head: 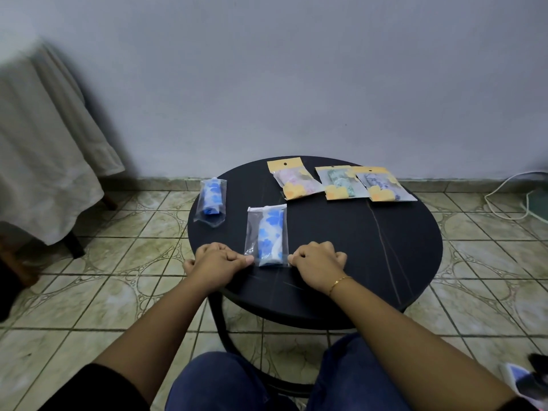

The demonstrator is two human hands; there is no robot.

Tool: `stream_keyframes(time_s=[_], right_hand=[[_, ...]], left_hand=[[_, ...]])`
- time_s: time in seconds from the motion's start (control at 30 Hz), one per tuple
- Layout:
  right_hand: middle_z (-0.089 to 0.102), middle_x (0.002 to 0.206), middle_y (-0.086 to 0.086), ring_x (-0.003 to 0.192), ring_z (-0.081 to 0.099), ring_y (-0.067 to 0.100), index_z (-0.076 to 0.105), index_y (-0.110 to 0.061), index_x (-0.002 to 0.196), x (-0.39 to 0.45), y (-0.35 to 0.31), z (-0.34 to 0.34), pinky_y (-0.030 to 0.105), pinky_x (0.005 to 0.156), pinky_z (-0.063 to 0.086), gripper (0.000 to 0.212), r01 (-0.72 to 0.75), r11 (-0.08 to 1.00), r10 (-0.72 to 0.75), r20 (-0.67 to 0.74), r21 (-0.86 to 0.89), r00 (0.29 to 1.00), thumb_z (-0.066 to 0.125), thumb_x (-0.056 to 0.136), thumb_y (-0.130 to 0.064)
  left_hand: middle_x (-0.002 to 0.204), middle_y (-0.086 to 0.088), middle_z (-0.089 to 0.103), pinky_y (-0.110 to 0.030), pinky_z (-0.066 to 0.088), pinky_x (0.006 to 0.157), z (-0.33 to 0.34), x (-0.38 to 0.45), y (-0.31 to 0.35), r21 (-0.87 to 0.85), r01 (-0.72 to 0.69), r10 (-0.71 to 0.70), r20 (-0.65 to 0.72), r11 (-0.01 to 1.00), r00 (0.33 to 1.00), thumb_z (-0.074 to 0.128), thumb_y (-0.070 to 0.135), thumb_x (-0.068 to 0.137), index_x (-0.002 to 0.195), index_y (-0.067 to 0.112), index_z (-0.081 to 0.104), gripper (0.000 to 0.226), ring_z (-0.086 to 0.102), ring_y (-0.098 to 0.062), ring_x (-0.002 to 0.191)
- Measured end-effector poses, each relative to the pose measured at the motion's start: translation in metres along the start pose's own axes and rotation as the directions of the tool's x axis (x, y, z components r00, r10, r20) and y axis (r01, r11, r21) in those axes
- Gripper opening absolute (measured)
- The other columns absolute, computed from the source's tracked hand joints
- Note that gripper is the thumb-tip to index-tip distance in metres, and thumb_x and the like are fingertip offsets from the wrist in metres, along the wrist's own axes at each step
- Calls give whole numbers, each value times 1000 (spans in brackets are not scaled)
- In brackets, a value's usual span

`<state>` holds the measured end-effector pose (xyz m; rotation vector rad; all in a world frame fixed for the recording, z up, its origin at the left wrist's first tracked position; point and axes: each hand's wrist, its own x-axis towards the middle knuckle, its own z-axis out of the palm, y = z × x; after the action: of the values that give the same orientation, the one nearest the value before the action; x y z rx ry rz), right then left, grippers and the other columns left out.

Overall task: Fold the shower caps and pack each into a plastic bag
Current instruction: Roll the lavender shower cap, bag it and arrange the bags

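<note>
Both forearms were extended over round black table [355, 262]. Left hand [218, 264] was curled knuckles-up, near-left corner of plastic bag [266, 235] pinched. Right hand [318, 264] was curled likewise, near-right corner pinched. Folded blue-flowered shower cap [270, 237] was seen inside bag, flat on table's near part.

Blue-flowered shower cap [270, 236], folded, sealed in clear plastic bag [266, 235], flat near bench's front edge. Second bagged cap [211, 197] overhanging left edge. Three yellow-carded packs [341, 182] along far edge.
</note>
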<state>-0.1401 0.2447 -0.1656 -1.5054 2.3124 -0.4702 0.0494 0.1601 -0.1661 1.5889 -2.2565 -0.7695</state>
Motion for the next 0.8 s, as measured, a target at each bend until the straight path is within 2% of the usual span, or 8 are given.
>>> stream_keyframes(time_s=[0.13,0.27,0.4,0.5,0.57,0.6,0.7,0.8], right_hand=[[52,110,-6,115,34,18,63,-27,100,4,-2,1,41,92,25,32,2,999,-3,-3,-52,1000,36,95,-44],[52,96,-12,105,38,12,57,-32,78,-7,7,3,33,90,26,20,231,966,-217,-124,116,968,48,93,-41],[53,100,-15,100,39,6,61,-32,82,-9,13,10,27,82,28,18,494,868,-490,-233,-44,840,68,78,-48],[63,101,-12,95,48,8,65,-25,77,-6,14,12,29,76,33,14,645,734,-675,-327,-212,661,64,77,-39],[67,95,-13,89,52,8,65,-23,75,-4,14,15,29,75,36,13,693,694,-713,-324,-197,622,62,79,-35],[67,90,-14,87,51,6,65,-24,76,-5,12,16,29,75,37,11,685,717,-684,-322,-130,655,64,79,-34],[69,87,-13,90,50,-2,69,-28,76,-3,6,10,34,91,40,6,448,849,-398,-219,281,891,71,78,-32],[70,80,-16,91,57,0,69,-27,69,2,2,4,43,102,36,14,211,868,-223,-27,450,974,71,76,-40]], left_hand=[[95,21,44,-37,19,97,6,-1,-2,-57,29,-30,-16,998,999,59,60,81,67,48,61,19,25,-3,111],[103,20,44,-33,16,92,8,-4,-8,-41,-10,7,-55,999,998,56,61,82,64,53,59,20,23,0,113],[107,21,45,-31,15,90,4,-3,-9,-42,-27,26,-42,999,999,55,61,83,68,55,59,16,23,-1,115],[107,20,45,-31,15,88,2,-2,-8,-34,-28,28,-11,999,1000,55,61,83,68,57,56,15,23,-1,115],[106,20,46,-32,16,88,1,0,-9,-34,-27,27,-8,999,1000,55,61,83,68,57,56,15,24,-1,115],[105,20,47,-33,16,90,1,1,-10,-39,-26,26,-7,999,1000,55,61,83,69,56,57,15,24,-1,115],[103,22,47,-35,17,94,2,2,-14,-55,-24,25,2,998,1000,56,62,82,76,52,64,13,25,-1,116],[100,22,48,-36,17,94,2,5,-14,-95,-16,17,0,995,1000,57,60,81,77,50,66,14,26,0,116]])
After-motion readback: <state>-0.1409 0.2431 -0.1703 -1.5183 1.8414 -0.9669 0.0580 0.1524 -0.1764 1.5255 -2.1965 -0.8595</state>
